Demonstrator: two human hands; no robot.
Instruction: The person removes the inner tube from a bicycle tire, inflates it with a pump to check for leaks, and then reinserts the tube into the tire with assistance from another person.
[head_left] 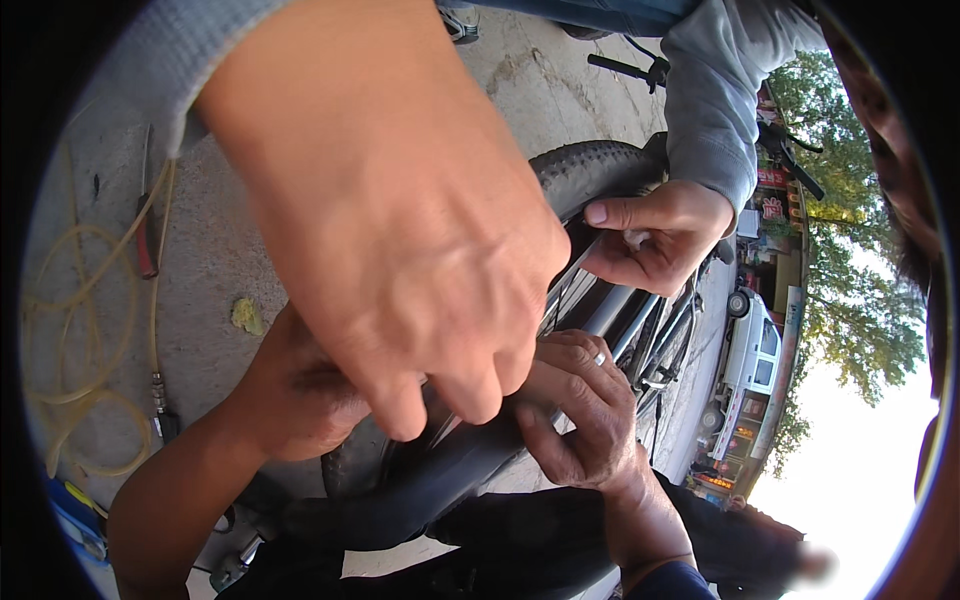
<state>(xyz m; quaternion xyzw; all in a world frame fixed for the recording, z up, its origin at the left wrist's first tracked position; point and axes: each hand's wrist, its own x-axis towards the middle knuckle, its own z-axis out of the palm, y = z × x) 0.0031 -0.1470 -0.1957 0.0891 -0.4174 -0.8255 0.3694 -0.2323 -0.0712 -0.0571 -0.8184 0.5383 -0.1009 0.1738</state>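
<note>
A bicycle wheel with a black knobbly tyre lies tilted across the middle. My right hand, with a ring on it, is closed over the tyre's near side, thumb apart and fingertips partly hidden. On the left, my left hand is at the wheel, its fingers hidden behind a co-worker's large hand. That hand, in a grey sleeve, reaches down over the wheel close to the camera, fingers bent. The co-worker's other hand is at the rim's far side, thumb and fingers bent around something small and whitish.
A yellowish hose lies coiled on the concrete at the left, near a red-handled tool and a leaf. A blue object lies lower left. Bicycle frame tubes run right of the wheel; a white van stands beyond.
</note>
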